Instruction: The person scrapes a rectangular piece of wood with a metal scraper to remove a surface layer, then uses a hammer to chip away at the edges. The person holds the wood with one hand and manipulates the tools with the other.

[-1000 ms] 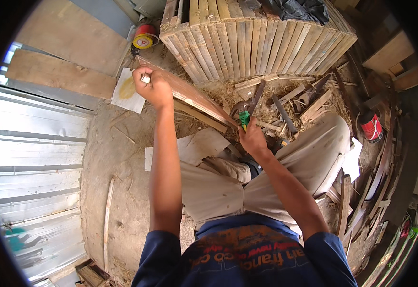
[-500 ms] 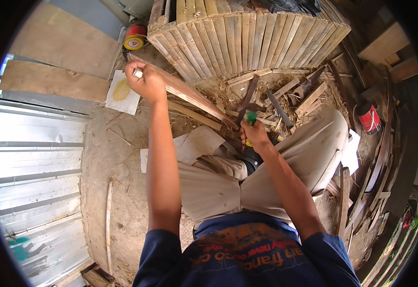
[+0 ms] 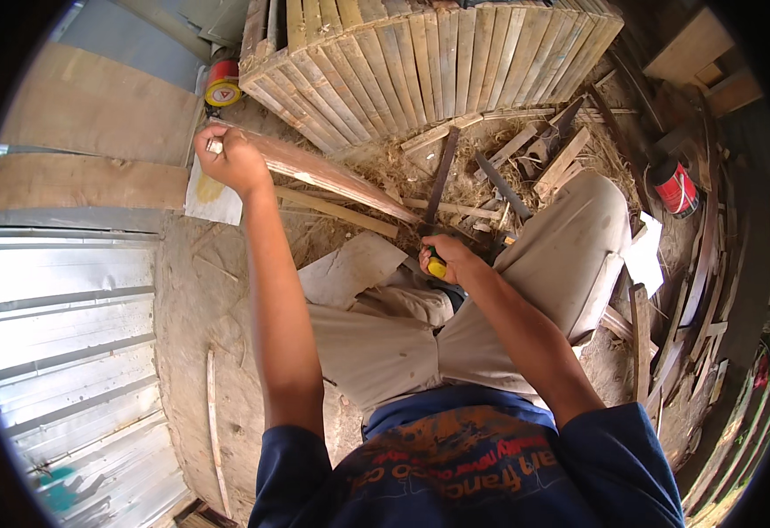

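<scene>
My left hand (image 3: pixel 232 161) is closed at the far-left end of a long wooden board (image 3: pixel 336 179), and a small pale thing (image 3: pixel 215 145) I cannot identify shows in the fist. The board slants down to the right, its near end close to my right hand (image 3: pixel 452 258). That hand is wrapped round a hammer (image 3: pixel 438 267) with a yellow and green handle; its dark head is hard to make out against the scraps. Beneath the board lies a thinner wooden strip (image 3: pixel 341 211). My crossed legs are just below both hands.
A slatted wooden structure (image 3: pixel 429 75) stands ahead. A dark saw-like blade (image 3: pixel 504 187) and wood scraps lie to its near side. Red cans stand at left (image 3: pixel 224 84) and right (image 3: pixel 674 189). Corrugated metal sheeting (image 3: pixel 68 299) lines the left; wood pieces are stacked along the right.
The hammer has come down and tilted, its green part now mostly hidden and its yellow end showing. My left hand stays on the board. The whole view has shifted slightly.
</scene>
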A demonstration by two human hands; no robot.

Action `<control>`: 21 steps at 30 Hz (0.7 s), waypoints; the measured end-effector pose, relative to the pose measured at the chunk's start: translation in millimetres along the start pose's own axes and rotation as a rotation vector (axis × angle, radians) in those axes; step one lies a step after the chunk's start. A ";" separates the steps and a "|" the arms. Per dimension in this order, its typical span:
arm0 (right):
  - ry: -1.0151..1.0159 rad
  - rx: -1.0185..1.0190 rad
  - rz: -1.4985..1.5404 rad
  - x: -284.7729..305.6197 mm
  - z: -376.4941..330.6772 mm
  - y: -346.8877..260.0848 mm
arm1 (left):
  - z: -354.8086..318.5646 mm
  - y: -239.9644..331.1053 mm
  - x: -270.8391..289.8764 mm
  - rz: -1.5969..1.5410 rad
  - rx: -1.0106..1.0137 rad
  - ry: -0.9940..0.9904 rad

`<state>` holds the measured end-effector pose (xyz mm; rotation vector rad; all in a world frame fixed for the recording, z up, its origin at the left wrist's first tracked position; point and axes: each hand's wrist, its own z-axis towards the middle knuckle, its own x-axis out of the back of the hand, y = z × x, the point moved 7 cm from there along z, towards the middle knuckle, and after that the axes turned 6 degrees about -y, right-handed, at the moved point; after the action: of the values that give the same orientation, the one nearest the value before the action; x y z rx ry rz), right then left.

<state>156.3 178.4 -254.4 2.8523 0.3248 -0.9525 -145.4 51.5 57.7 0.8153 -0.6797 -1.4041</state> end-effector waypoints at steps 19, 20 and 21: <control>-0.042 0.008 0.028 -19.8 -7.5 3.4 | 8.8 -16.0 29.5 -0.016 0.058 0.044; -0.052 -0.006 0.047 -22.5 -8.0 4.9 | 8.6 -15.4 29.8 -0.012 0.034 0.036; -0.094 -0.020 0.081 -26.9 -8.5 7.0 | 7.9 -15.7 31.4 0.005 0.025 0.044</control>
<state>141.9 168.7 -231.0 2.7683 0.2064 -1.0567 -158.7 19.7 47.4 0.8611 -0.6655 -1.3717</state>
